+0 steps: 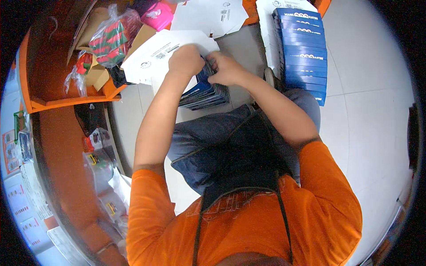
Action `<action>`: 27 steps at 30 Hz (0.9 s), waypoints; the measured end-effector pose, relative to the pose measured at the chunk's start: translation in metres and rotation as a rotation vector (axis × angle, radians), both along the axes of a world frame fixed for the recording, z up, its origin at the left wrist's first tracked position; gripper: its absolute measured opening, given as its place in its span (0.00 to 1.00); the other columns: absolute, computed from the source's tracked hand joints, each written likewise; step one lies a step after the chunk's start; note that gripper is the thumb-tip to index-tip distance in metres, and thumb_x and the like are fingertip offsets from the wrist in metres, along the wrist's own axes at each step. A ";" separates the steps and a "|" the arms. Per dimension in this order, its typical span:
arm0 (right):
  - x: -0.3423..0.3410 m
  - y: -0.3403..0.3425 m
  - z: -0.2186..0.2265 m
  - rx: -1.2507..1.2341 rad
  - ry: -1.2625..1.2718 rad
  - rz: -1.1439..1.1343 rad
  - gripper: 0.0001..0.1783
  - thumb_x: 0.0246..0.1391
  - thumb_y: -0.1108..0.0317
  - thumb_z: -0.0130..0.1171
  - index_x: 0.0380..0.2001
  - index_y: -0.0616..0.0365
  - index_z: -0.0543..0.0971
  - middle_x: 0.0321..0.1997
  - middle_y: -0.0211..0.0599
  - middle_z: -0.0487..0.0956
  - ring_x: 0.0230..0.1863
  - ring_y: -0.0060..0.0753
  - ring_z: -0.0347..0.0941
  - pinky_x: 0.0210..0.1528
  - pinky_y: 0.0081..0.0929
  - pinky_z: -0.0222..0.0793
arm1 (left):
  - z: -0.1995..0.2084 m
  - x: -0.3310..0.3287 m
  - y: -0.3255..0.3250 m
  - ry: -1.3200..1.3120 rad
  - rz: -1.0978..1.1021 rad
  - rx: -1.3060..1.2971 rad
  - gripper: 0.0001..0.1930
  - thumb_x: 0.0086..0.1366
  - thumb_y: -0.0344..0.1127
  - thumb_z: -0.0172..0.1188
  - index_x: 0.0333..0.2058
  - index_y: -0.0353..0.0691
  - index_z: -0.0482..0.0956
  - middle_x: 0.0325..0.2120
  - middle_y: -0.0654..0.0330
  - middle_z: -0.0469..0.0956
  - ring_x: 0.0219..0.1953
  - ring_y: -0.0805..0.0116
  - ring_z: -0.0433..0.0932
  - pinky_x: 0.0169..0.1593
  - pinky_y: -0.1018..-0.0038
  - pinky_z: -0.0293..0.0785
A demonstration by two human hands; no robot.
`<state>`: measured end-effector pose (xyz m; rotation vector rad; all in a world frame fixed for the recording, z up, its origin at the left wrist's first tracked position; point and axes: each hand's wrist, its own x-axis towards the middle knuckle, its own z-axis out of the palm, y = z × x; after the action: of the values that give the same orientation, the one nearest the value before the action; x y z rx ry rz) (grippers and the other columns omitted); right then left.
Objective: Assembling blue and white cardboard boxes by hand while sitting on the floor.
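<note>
A pile of flat dark blue cartons (pixel 205 98) sits between my knees and the orange shelf. My left hand (pixel 185 61) is a fist over the near edge of a white paperboard sheet (pixel 148 56), beside the top of the pile. Its fingertips are hidden, so what they hold does not show. My right hand (pixel 227 70) comes in from the right, its fingers and thumb bent around the edge of a blue carton (pixel 205 73) at the top of the pile. The two hands almost meet there.
A long overlapping row of blue cartons (pixel 305 66) lies on white board to the right. Another white sheet (pixel 211 17) lies farther off. On the left stand an orange shelf (pixel 73 104), a plastic bag with red and green packs (pixel 111 44), and a pink bag (pixel 157 17).
</note>
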<state>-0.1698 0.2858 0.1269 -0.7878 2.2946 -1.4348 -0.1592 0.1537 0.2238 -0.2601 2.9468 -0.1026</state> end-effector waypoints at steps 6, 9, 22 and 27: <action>0.010 -0.006 -0.004 -0.045 -0.022 -0.021 0.41 0.36 0.67 0.69 0.57 0.65 0.67 0.46 0.52 0.78 0.49 0.46 0.76 0.52 0.37 0.71 | -0.015 0.009 -0.002 -0.037 -0.026 0.062 0.19 0.59 0.45 0.57 0.35 0.33 0.82 0.38 0.39 0.80 0.42 0.42 0.80 0.49 0.54 0.75; 0.017 -0.008 0.015 -0.030 -0.065 -0.002 0.40 0.40 0.65 0.67 0.58 0.66 0.66 0.50 0.54 0.77 0.51 0.47 0.75 0.54 0.37 0.70 | -0.020 0.025 -0.024 0.057 -0.053 0.123 0.22 0.60 0.50 0.57 0.30 0.32 0.83 0.32 0.41 0.81 0.37 0.44 0.81 0.45 0.54 0.76; -0.239 0.125 0.103 0.644 0.684 -0.842 0.30 0.47 0.65 0.64 0.54 0.59 0.70 0.61 0.56 0.70 0.58 0.57 0.70 0.53 0.48 0.71 | -0.014 0.120 -0.104 0.600 0.256 0.254 0.19 0.60 0.43 0.63 0.36 0.29 0.81 0.26 0.43 0.78 0.28 0.46 0.78 0.37 0.60 0.74; -0.350 0.213 0.081 0.938 0.743 -0.707 0.57 0.44 0.70 0.62 0.73 0.41 0.39 0.76 0.44 0.45 0.75 0.59 0.41 0.69 0.61 0.49 | -0.042 0.120 -0.114 0.546 0.352 0.265 0.10 0.59 0.33 0.56 0.28 0.32 0.81 0.28 0.40 0.78 0.33 0.42 0.78 0.40 0.54 0.74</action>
<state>-0.5196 0.4987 0.2080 -0.1902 3.5304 0.0122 -0.0389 0.0396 0.1817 -0.8813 3.3204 0.4759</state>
